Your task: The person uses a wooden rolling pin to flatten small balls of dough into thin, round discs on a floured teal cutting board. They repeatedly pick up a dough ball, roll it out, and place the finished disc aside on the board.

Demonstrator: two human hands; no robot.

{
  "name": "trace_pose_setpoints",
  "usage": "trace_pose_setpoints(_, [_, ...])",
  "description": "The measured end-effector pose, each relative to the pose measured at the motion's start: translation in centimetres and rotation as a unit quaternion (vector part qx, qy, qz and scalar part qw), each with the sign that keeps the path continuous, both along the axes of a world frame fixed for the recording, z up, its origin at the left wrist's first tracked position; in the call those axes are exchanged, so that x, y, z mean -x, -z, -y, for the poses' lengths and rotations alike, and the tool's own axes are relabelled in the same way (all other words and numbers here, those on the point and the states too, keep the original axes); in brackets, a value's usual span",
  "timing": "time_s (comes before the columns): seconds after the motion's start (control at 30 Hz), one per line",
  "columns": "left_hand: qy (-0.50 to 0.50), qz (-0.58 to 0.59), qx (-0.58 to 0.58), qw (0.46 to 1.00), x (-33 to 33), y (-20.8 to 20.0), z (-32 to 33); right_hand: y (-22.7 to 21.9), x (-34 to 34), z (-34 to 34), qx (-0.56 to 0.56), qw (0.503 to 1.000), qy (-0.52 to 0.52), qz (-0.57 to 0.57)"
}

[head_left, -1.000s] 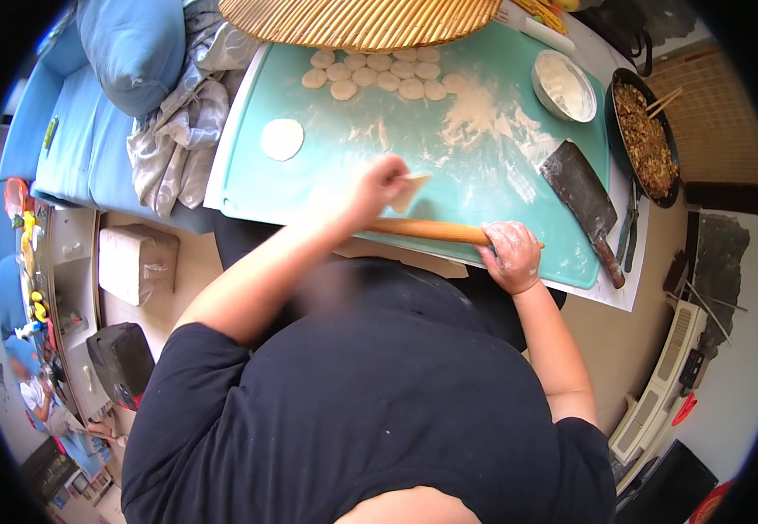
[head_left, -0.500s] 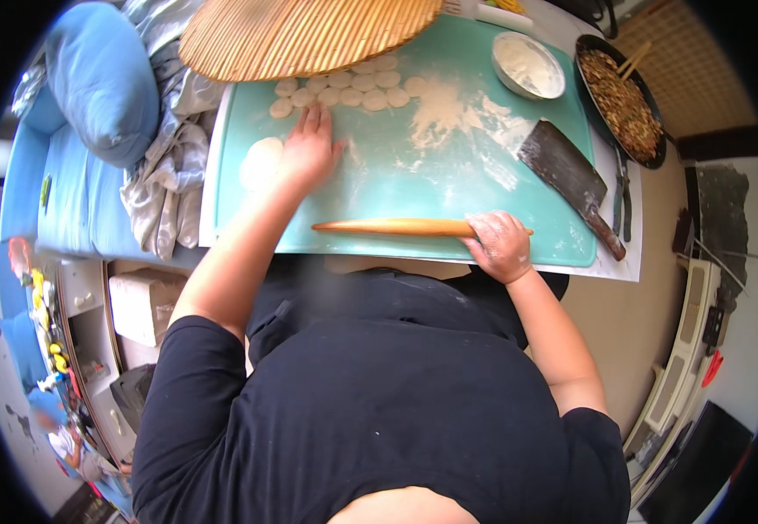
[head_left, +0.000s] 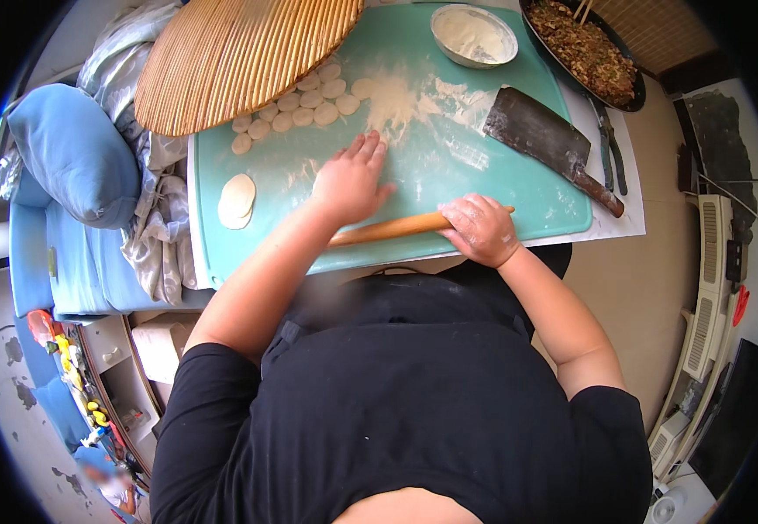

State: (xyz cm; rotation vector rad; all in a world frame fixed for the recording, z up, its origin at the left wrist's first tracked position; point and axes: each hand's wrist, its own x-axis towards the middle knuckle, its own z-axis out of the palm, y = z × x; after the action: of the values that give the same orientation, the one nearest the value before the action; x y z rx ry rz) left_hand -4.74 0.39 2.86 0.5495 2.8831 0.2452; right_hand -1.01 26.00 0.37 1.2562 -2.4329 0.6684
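My right hand [head_left: 482, 230] is wrapped round the right end of a wooden rolling pin [head_left: 392, 229] near the front edge of the green mat [head_left: 265, 210]. Stretched out over the mat, my left hand [head_left: 351, 182] has its fingers apart and nothing in it; its forearm hides the pin's left end. Beyond it, several small flattened dough pieces [head_left: 303, 115] sit in rows beside scattered flour [head_left: 405, 109]. Rolled dough wrappers [head_left: 237, 199] overlap at the mat's left side.
A round reed tray [head_left: 239, 61] overhangs the mat's far left. At the right lie a cleaver [head_left: 540, 131] and another dark-handled tool [head_left: 610, 153]. Behind them stand a metal bowl of flour [head_left: 475, 37] and a black pan of chopped filling [head_left: 584, 52]. A blue sofa [head_left: 91, 262] adjoins the table's left.
My left hand has moved right, away from the dough rows, to bare mat nearer the floury patch. My right hand still grips the rolling pin, now tilted. The whole view has turned somewhat.
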Motion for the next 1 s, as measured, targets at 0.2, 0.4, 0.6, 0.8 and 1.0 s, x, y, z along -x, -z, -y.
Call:
trace_pose_setpoints(0.2, [-0.161,-0.102,-0.177,0.966,3.3,2.1,2.2,0.0,0.4,0.1,0.001,1.000,-0.002,-0.013])
trace_pose_setpoints(0.4, [-0.166,-0.026,-0.284,0.944,1.1,0.8,3.1,0.5,0.0,0.0,0.010,1.000,0.011,-0.017])
trace_pose_setpoints(0.6, [-0.205,-0.099,-0.225,0.947,0.0,2.5,1.8,0.4,0.0,0.0,0.000,1.000,0.016,-0.003])
trace_pose_setpoints(0.8, [-0.189,0.002,-0.249,0.950,0.1,0.6,0.0,0.4,0.0,-0.1,0.012,1.000,0.009,-0.005])
trace_pose_setpoints(1.0, [0.049,-0.048,-0.217,0.974,-4.1,1.2,1.8,0.6,0.3,0.0,0.013,1.000,-0.001,0.015])
